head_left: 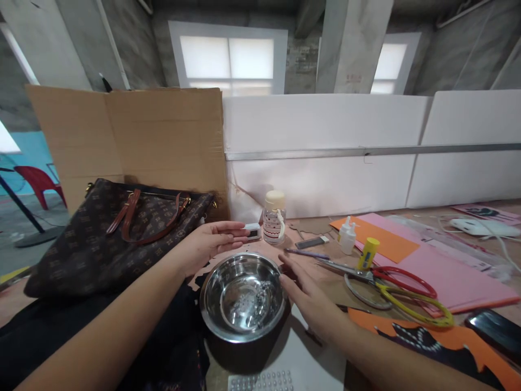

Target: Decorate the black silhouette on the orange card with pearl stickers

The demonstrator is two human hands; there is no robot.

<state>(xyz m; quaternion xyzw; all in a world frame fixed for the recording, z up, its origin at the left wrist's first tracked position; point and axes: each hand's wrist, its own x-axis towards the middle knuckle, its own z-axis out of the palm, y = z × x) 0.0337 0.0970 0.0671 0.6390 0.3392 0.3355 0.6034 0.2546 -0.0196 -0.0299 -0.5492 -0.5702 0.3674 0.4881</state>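
A shiny steel bowl (205, 315) stands in front of me, with small glittery bits in its bottom. My left hand (214, 243) hovers behind the bowl's far-left rim, fingers stretched out and holding nothing. Its fingertips come close to a small white device with a dark display (253, 232). Beside the bowl's right rim is my right hand (309, 296), fingers extended and empty; whether it touches the rim I cannot tell. Under the bowl's near side lies a white sheet (313, 361), and a strip of silvery stick-on beads (262, 382) sits at the bottom edge.
A brown patterned handbag (158, 217) leans left. Behind the bowl stands a lidded bottle (274, 217). To the right lie scissors (391, 279), a glue stick (368, 254), a small glue bottle (347, 236), pink paper (459, 271), an orange cutout (468, 339) and a black phone (494, 328).
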